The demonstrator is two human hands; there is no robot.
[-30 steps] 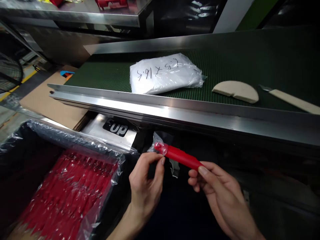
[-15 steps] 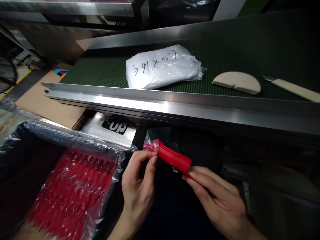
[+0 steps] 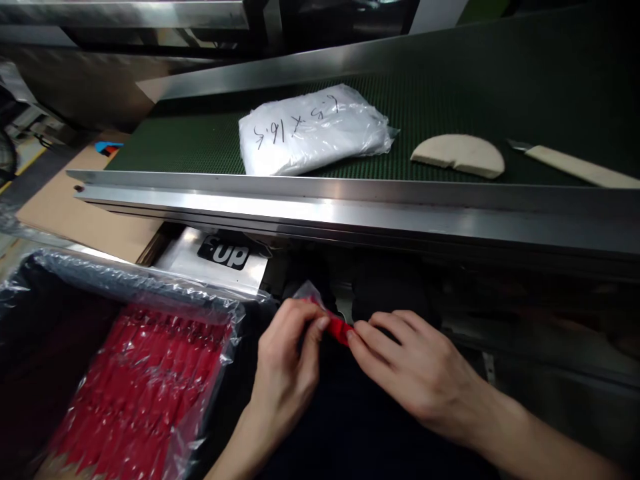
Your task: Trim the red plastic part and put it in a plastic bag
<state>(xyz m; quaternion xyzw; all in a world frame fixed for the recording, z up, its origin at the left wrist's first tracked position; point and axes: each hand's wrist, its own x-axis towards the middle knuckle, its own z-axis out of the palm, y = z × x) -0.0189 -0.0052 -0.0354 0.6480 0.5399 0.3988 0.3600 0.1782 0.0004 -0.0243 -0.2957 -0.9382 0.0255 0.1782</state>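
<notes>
Both hands meet low in the middle of the head view around a small red plastic piece with a clear plastic sleeve at its left end. My left hand pinches the sleeved end between thumb and fingers. My right hand covers most of the red piece, its fingertips closed on it. Only a short red stretch shows between the two hands. They are below the steel front rail of a green conveyor belt.
A black bin lined with clear plastic holds several red pieces at lower left. On the belt lie a white plastic bag with handwriting, a cream half-round block and a cream-handled knife. Cardboard lies at left.
The right hand slid left along the red piece and now hides most of it. Both hands sank lower and closer together. The view shifted slightly right.
</notes>
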